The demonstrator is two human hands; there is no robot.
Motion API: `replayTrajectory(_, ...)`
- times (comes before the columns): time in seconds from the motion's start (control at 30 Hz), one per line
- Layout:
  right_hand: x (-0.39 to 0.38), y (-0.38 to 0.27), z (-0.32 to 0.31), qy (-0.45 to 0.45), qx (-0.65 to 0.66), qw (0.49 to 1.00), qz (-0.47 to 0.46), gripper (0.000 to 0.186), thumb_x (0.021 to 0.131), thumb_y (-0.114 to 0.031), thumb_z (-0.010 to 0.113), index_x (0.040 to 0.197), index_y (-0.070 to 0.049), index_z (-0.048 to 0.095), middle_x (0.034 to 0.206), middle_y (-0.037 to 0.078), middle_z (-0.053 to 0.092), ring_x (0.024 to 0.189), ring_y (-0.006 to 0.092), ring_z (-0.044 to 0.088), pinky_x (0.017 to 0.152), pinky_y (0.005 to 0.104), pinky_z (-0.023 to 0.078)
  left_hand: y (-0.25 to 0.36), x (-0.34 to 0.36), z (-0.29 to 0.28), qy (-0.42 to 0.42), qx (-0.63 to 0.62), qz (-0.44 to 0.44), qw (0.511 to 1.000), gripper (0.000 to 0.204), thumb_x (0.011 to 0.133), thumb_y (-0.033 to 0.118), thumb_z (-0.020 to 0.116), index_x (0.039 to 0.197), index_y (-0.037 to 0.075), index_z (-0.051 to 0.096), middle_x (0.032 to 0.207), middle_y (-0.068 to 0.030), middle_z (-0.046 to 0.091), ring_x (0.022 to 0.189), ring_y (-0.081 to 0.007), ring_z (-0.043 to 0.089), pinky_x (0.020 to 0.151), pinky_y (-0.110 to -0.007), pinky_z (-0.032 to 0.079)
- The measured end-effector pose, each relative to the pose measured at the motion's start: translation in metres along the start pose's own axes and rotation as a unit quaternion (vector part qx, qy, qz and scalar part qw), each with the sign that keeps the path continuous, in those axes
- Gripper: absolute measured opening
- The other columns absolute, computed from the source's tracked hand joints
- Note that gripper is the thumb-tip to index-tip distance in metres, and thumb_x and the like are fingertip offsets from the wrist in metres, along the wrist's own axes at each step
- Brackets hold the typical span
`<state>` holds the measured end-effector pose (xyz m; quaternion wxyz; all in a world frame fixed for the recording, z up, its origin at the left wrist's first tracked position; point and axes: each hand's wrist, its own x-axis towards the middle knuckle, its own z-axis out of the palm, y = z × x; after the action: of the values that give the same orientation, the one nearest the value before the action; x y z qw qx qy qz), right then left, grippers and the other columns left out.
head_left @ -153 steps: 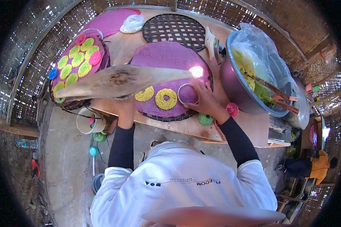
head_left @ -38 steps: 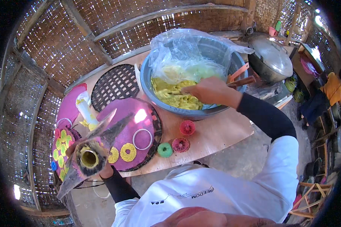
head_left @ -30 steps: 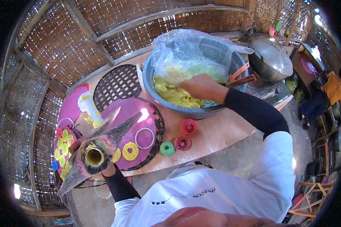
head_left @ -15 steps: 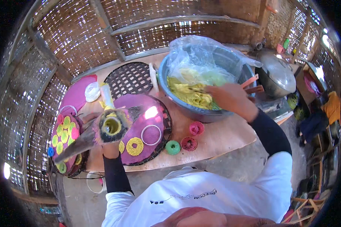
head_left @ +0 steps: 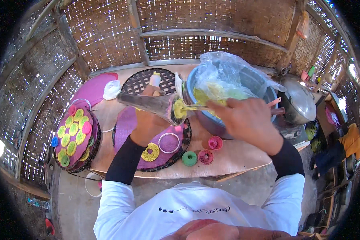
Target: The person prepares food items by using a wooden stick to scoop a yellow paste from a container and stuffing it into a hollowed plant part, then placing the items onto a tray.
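Observation:
My left hand [head_left: 147, 124] grips a long press tool [head_left: 146, 103] with a dark, angled body, its round end turned toward the basin and smeared with yellow dough [head_left: 180, 108]. My right hand [head_left: 248, 122] holds a thin utensil [head_left: 200, 107] whose tip is in that dough at the tool's end. Under my left hand is a purple mat [head_left: 124, 142] on a round woven tray, with a yellow lacy ring [head_left: 150, 157] and a white ring [head_left: 169, 135]. To the right stands a blue basin [head_left: 194, 74] of yellow dough, partly covered by crumpled plastic [head_left: 216, 72].
At left, stacked trays [head_left: 88, 156] carry several yellow rounds. A black lattice tray [head_left: 138, 84] and white bag [head_left: 111, 90] lie behind. Small moulds [head_left: 206, 157] sit near the front edge. A metal pot [head_left: 300, 100] stands right. A person in orange [head_left: 350, 144] is at far right.
My right hand has lifted the utensil out of the basin and moved leftward to the tool's end. My left hand has swung the tool up toward the basin, its opening turned to the right.

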<state>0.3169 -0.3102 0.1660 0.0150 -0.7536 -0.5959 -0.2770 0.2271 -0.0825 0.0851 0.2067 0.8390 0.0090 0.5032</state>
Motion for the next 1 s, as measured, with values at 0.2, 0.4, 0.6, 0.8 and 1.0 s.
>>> replayTrajectory(0.2, -0.008, -0.054, 0.038, 0.056, -0.010, 0.998, 0.007, 0.046, 0.074, -0.015, 0.050, 0.120, -0.018, 0.048, 0.058, 0.003, 0.051, 0.047, 0.0180, 0.055, 0.041, 0.0306, 0.042, -0.009, -0.003, -0.007, 0.068, 0.135, 0.064, 0.986, 0.035, 0.054, 0.020, 0.071, 0.079, 0.007, 0.051, 0.073, -0.0086, 0.047, 0.065, -0.0282, 0.049, 0.052, -0.039, 0.037)
replayTrajectory(0.4, -0.030, -0.049, 0.018, -0.016, 0.098, 0.992, 0.083, 0.040, 0.074, -0.015, 0.057, 0.114, -0.015, 0.054, 0.071, 0.009, 0.061, 0.049, 0.0208, 0.057, 0.046, 0.0298, 0.046, -0.053, -0.023, -0.013, 0.095, -0.025, -0.090, 0.991, 0.035, 0.055, 0.021, 0.072, 0.082, 0.008, 0.054, 0.076, -0.0081, 0.049, 0.070, -0.0291, 0.050, 0.061, -0.040, 0.039)
replayTrajectory(0.6, -0.029, -0.056, 0.079, 0.164, 0.331, 0.911, 0.181, 0.038, 0.074, -0.011, 0.058, 0.112, -0.014, 0.056, 0.079, 0.011, 0.062, 0.059, 0.0277, 0.059, 0.051, 0.0347, 0.046, -0.066, -0.047, 0.024, 0.148, -0.368, -0.175, 0.901, 0.046, 0.085, 0.051, 0.035, 0.109, 0.013, 0.047, 0.116, -0.0093, 0.050, 0.104, -0.0276, 0.051, 0.092, -0.048, 0.038)
replayTrajectory(0.8, -0.029, -0.084, 0.104, 0.154, 0.413, 0.872, 0.211, 0.034, 0.078, -0.015, 0.057, 0.112, -0.016, 0.056, 0.074, 0.013, 0.061, 0.056, 0.0277, 0.059, 0.049, 0.0349, 0.045, -0.037, -0.029, 0.031, 0.255, -0.335, -0.106, 0.901, 0.037, 0.087, 0.041, 0.041, 0.109, 0.011, 0.045, 0.113, -0.0095, 0.050, 0.102, -0.0259, 0.052, 0.087, -0.044, 0.044)
replayTrajectory(1.0, -0.049, -0.029, 0.048, 0.042, 0.293, 0.938, 0.179, 0.030, 0.078, -0.021, 0.056, 0.107, -0.021, 0.060, 0.068, 0.009, 0.060, 0.056, 0.0274, 0.058, 0.049, 0.0382, 0.045, -0.050, -0.018, -0.011, 0.267, -0.268, -0.115, 0.918, 0.047, 0.072, 0.018, 0.067, 0.111, 0.005, 0.044, 0.107, -0.0106, 0.048, 0.092, -0.0220, 0.054, 0.077, -0.032, 0.048)
